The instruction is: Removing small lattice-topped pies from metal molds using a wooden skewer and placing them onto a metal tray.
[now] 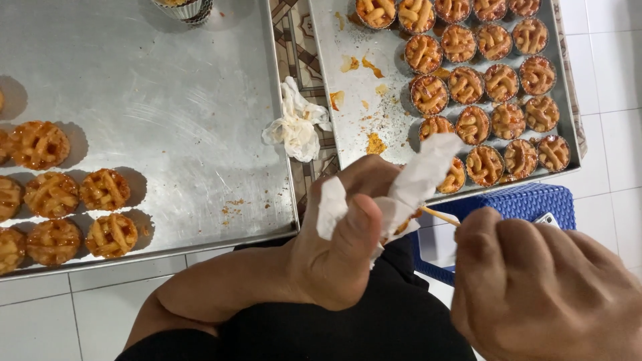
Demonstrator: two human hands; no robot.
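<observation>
My left hand (341, 241) is closed around a crumpled white tissue (418, 177) that wraps something small and orange, mostly hidden. My right hand (542, 287) pinches a thin wooden stick (441, 216) whose tip reaches into the tissue. Both hands hover over my lap in dark clothing, just in front of two metal trays. The right tray (348, 127) holds several lattice-topped tarts in foil cups (485, 87). On the left tray (174, 113) lie several unmoulded lattice tarts (103, 189) at its left edge.
A used crumpled tissue (297, 124) lies between the trays on a patterned surface. A blue plastic stool (528, 200) sits under the right tray. A stack of empty foil cups (184, 9) stands at the left tray's top edge. White floor tiles surround everything.
</observation>
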